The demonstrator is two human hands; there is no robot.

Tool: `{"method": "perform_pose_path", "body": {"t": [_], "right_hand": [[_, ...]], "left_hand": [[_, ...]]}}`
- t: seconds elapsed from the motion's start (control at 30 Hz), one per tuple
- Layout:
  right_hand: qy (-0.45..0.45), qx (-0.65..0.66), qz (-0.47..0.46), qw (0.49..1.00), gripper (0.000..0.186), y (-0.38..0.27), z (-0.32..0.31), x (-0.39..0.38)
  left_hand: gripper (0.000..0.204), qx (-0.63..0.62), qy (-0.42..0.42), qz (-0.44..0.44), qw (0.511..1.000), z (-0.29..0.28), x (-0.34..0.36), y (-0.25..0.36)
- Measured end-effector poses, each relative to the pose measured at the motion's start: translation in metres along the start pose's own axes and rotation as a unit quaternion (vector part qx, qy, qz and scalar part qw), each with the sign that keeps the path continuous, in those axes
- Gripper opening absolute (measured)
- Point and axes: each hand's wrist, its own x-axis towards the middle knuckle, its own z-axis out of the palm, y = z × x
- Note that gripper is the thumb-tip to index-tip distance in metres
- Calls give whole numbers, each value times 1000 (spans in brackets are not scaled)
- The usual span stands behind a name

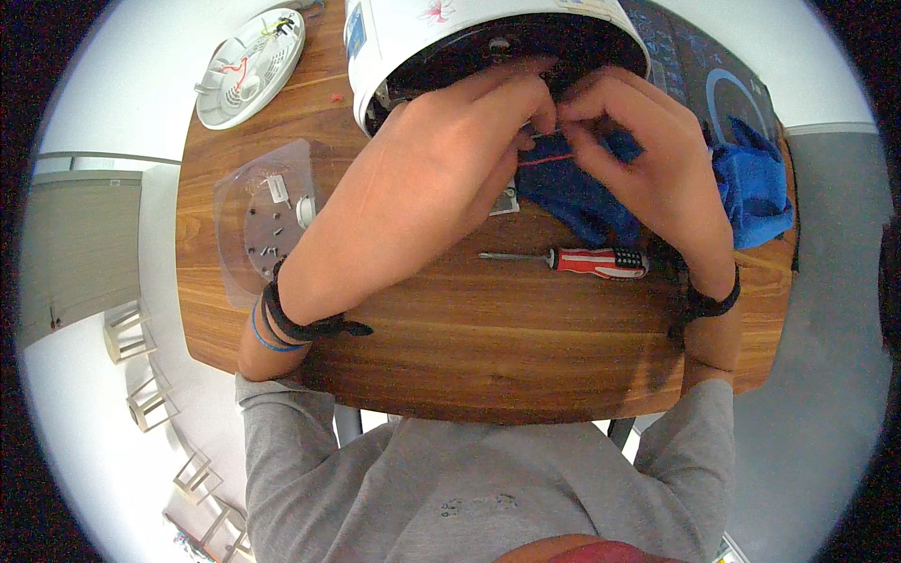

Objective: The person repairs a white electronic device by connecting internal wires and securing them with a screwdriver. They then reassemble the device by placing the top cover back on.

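A white appliance shaped like a rice cooker, with a flower print, lies on its side at the far middle, its dark open underside toward me. At the lower edge of that opening, my left hand has its fingers curled and partly hidden inside. Close beside it, my right hand has thumb and fingertips pinched together. What the fingertips hold is too small or hidden to make out. A red wire runs just below the hands, over a dark blue cloth. A red, white and black screwdriver lies nearer me.
To the left, a clear plastic tray holds several screws and a small white part. A round white cover with wires lies at the far left. A brighter blue cloth sits at the right, by a dark panel. The wooden table has a curved edge.
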Motion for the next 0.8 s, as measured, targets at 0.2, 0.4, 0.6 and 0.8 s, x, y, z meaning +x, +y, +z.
{"method": "perform_pose_path", "body": {"t": [0.2,0.4,0.6,0.8], "right_hand": [[-5,5,36,999,18,-3,-3,-1],[-1,-21,25,999,18,-7,-4,1],[15,-38,1,999,17,-6,-1,2],[1,149,150,978,14,-10,4,-1]], "left_hand": [[27,9,-8,11,1000,-1,1,1],[29,22,5,24,999,-1,1,1],[29,15,-10,6,1000,-3,0,3],[29,1,-17,-10,1000,-2,0,2]]}}
